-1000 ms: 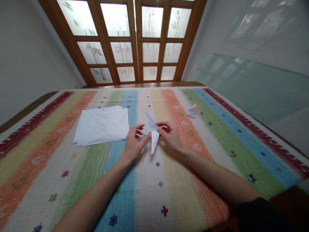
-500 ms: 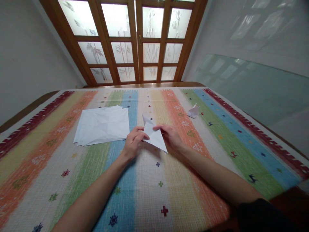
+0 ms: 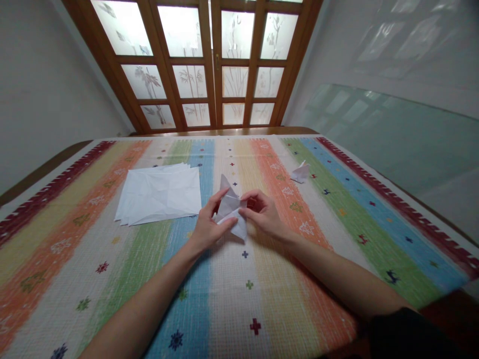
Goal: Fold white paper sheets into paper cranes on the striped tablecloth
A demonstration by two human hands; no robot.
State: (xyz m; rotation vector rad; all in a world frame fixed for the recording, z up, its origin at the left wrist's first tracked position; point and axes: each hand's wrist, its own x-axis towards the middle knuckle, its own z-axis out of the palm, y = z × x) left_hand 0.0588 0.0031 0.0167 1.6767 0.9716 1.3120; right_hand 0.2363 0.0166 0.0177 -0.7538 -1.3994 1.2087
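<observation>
A small folded piece of white paper (image 3: pixel 229 205) is held between both hands above the middle of the table, with pointed corners at its far and near ends. My left hand (image 3: pixel 209 222) grips its left side, the thumb lying across the near part and the index finger on the far part. On the right edge, my right hand (image 3: pixel 264 213) pinches it between thumb and curled fingers. The paper's underside is hidden.
Left of my hands lies a stack of white paper sheets (image 3: pixel 160 194), creased on top. A folded paper figure like a crane (image 3: pixel 300 172) stands at the right. A striped, patterned cloth (image 3: pixel 134 279) covers the table; wooden doors with patterned glass (image 3: pixel 213 65) stand beyond.
The folded paper has turned and its near part looks partly spread apart. My left thumb has moved onto the near part; my right fingers have curled into a pinch at its right edge.
</observation>
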